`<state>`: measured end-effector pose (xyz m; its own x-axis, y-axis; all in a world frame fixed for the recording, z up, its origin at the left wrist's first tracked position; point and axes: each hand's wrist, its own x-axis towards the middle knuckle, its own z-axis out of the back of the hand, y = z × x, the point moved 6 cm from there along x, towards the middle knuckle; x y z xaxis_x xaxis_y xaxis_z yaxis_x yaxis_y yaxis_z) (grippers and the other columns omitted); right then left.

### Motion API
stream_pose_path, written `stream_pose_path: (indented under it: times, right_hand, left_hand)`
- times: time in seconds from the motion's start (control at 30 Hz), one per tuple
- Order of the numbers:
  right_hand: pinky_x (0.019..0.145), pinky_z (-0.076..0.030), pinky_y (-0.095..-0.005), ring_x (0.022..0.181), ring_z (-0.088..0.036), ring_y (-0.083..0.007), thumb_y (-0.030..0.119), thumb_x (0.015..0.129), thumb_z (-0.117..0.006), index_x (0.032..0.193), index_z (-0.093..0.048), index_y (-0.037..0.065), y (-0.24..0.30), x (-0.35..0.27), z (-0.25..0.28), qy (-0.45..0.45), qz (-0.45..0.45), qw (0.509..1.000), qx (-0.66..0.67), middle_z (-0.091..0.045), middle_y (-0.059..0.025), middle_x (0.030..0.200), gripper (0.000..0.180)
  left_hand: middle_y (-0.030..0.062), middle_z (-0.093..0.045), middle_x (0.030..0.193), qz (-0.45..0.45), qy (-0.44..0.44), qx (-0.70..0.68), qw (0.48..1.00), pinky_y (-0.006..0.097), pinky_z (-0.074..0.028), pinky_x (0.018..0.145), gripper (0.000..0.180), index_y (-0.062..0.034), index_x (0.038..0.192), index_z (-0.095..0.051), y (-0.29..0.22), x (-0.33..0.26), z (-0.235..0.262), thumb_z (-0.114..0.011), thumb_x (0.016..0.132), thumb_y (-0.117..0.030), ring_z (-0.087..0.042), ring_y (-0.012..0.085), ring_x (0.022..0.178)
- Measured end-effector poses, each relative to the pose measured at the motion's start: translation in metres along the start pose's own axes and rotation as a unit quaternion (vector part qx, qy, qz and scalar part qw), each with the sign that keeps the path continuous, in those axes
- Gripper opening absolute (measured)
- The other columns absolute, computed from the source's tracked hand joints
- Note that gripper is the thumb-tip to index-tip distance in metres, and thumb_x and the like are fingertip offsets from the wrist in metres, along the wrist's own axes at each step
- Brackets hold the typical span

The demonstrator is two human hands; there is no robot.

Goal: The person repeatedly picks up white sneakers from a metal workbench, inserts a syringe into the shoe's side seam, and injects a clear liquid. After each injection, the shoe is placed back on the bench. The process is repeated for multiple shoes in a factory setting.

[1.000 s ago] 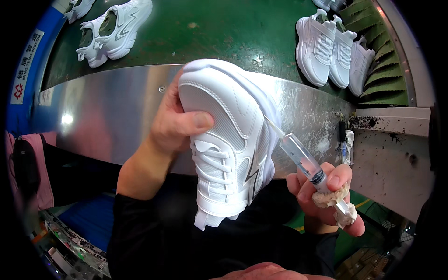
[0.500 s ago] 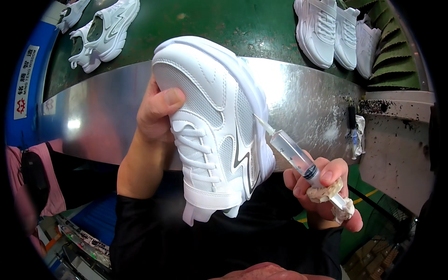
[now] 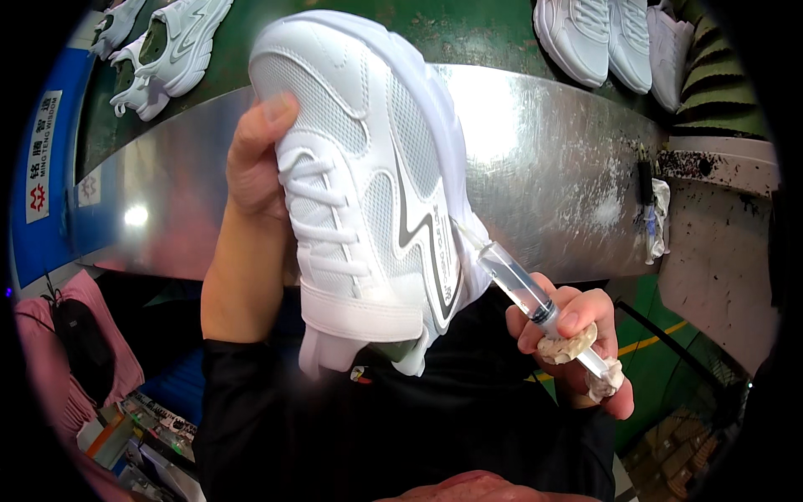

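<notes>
My left hand (image 3: 261,159) grips a white sneaker (image 3: 381,180) by its forefoot, with the thumb on the mesh upper and the other fingers hidden beneath. The shoe is tilted, toe pointing away from me and laces facing up. In my right hand (image 3: 577,322) is a clear plastic syringe (image 3: 517,280), its fingers wrapped round the flange and plunger, which carry lumpy off-white wrapping. The syringe's thin tip reaches the seam between upper and sole on the shoe's right side. Whether it touches there I cannot tell. Clear fluid appears to fill part of the barrel.
Beyond a shiny metal ledge (image 3: 176,192) runs a green conveyor belt (image 3: 477,38). White sneakers (image 3: 171,50) stand on it at the left, and more white sneakers (image 3: 577,42) at the right. A dark pen-like tool (image 3: 645,188) lies at the ledge's right end, beside a crumpled white wrapper (image 3: 659,217).
The sneaker has moved slightly left and away from me, turning a little to show more of its side. The syringe tip now lies closer to the rear of the sole seam.
</notes>
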<state>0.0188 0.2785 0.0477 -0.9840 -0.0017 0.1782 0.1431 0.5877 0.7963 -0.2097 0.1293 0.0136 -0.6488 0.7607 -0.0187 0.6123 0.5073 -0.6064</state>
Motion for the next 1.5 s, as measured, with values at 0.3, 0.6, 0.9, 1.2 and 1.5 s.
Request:
stream_pose_path:
  times: [0.3,0.6,0.9,1.2,1.5]
  right_hand:
    - [0.071,-0.034,-0.0274,0.08,-0.047,-0.0182,0.074,0.064,-0.064,0.116,-0.053,-0.001,-0.01,-0.034,-0.002,-0.04,0.056,0.998,-0.012,-0.062,-0.0131,0.092,0.092]
    - [0.07,-0.034,-0.0276,0.078,-0.046,-0.0171,0.074,0.065,-0.063,0.115,-0.054,-0.001,-0.022,-0.052,0.004,-0.049,0.067,0.996,-0.007,-0.063,-0.0121,0.089,0.09]
    - [0.069,-0.031,-0.0274,0.076,-0.043,-0.0161,0.071,0.064,-0.068,0.115,-0.055,-0.003,-0.027,-0.064,0.008,-0.061,0.078,0.995,0.0,-0.062,-0.0104,0.095,0.09]
    - [0.068,-0.031,-0.0278,0.073,-0.046,-0.0165,0.065,0.059,-0.074,0.114,-0.056,-0.001,-0.031,-0.054,0.01,-0.027,0.081,0.994,-0.066,-0.065,-0.0077,0.098,0.088]
    - [0.069,-0.034,-0.0299,0.078,-0.053,-0.0184,0.058,0.059,-0.078,0.115,-0.056,0.0,-0.034,-0.035,0.007,-0.004,0.11,0.98,-0.167,-0.064,-0.007,0.101,0.083]
  left_hand:
    - [0.0176,-0.062,0.113,0.059,-0.035,-0.083,0.994,0.042,-0.05,0.09,0.043,0.0044,0.117,-0.053,0.011,0.009,0.019,-0.057,0.085,-0.024,-0.062,0.0287,0.1]
    - [0.0121,-0.065,0.102,0.055,-0.087,-0.051,0.993,0.039,-0.05,0.088,0.03,-0.0012,0.105,-0.059,0.012,0.012,0.035,-0.057,0.086,-0.025,-0.062,0.0242,0.095]
    - [0.0169,-0.062,0.108,0.078,-0.116,0.02,0.99,0.042,-0.051,0.087,0.042,0.0009,0.113,-0.054,0.009,0.007,0.029,-0.056,0.084,-0.029,-0.063,0.0276,0.096]
    - [0.0167,-0.06,0.115,0.106,-0.218,0.147,0.959,0.042,-0.047,0.095,0.056,0.0011,0.123,-0.051,-0.01,-0.045,0.037,-0.054,0.083,-0.038,-0.06,0.0312,0.103]
    - [0.0167,-0.054,0.123,0.038,-0.166,0.357,0.918,0.044,-0.045,0.097,0.043,0.0009,0.125,-0.048,-0.041,-0.114,0.044,-0.056,0.087,-0.019,-0.055,0.0285,0.111]
